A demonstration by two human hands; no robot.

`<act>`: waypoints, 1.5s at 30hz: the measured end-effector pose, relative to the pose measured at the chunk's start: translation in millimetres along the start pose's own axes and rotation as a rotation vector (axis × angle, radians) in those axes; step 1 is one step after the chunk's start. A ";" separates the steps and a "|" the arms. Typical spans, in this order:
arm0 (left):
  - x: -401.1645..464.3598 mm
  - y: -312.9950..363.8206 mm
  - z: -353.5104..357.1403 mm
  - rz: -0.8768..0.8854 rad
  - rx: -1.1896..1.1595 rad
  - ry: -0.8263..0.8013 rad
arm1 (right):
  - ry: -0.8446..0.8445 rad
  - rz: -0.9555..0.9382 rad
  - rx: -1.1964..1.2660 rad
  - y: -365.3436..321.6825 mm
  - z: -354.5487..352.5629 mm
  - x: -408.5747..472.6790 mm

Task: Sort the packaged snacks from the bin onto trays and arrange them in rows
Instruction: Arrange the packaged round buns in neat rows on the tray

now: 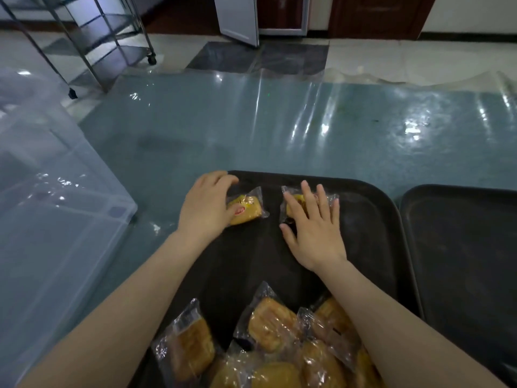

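Black plastic tray: a dark, round-cornered serving tray (372,219) lies on the table directly in front of the person, its far end holding two snacks side by side.
Left snack: a small yellow cake in a clear crinkled wrapper with a red logo (247,210) sits at the tray's far-left corner, tilted slightly.
Right snack: a second clear-wrapped yellow cake (293,205) lies just beside the first, a little apart, mostly covered by fingers.
Snack pile: a heap of clear-wrapped golden-brown pastries (268,340) crowds the tray's near end, between the two forearms, the packets overlapping.
Left hand: the left hand (205,205) is curled over the left end of the left snack, fingers bent around the wrapper's far edge and thumb tucked against its near side.
Right hand: the right hand (313,228) lies flat and spread, palm down, fingers straight and fanned across the right snack, thumb resting on the tray.
Second tray: another black plastic tray (458,247) sits just right of the first, edges nearly touching.
Bin: a large clear plastic storage bin (56,208) stands at the left, beside the table.
Table: a blue-grey tabletop under a glossy clear plastic sheet (279,130) carries both trays.
Background: a wheeled metal shelf rack (92,37) stands on the tiled floor beyond.
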State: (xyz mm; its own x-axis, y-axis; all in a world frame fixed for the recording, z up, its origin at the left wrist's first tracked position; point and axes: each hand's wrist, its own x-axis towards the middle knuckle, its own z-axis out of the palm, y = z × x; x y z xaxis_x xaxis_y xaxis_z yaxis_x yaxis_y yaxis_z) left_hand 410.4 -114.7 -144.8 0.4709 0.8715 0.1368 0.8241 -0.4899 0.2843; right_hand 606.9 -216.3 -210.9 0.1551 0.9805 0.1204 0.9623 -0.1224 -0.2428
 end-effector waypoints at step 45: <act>-44.3 17.1 56.1 -0.052 0.087 -0.138 | 0.021 -0.168 0.121 -1.0 -6.3 -8.3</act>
State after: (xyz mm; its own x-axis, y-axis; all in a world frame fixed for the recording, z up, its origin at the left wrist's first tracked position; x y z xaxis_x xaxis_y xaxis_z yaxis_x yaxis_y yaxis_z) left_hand 421.3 -162.9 -199.2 0.4606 0.8876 -0.0089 0.8699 -0.4494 0.2034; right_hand 606.0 -225.2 -205.6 0.0001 0.9820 0.1887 0.9412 0.0637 -0.3317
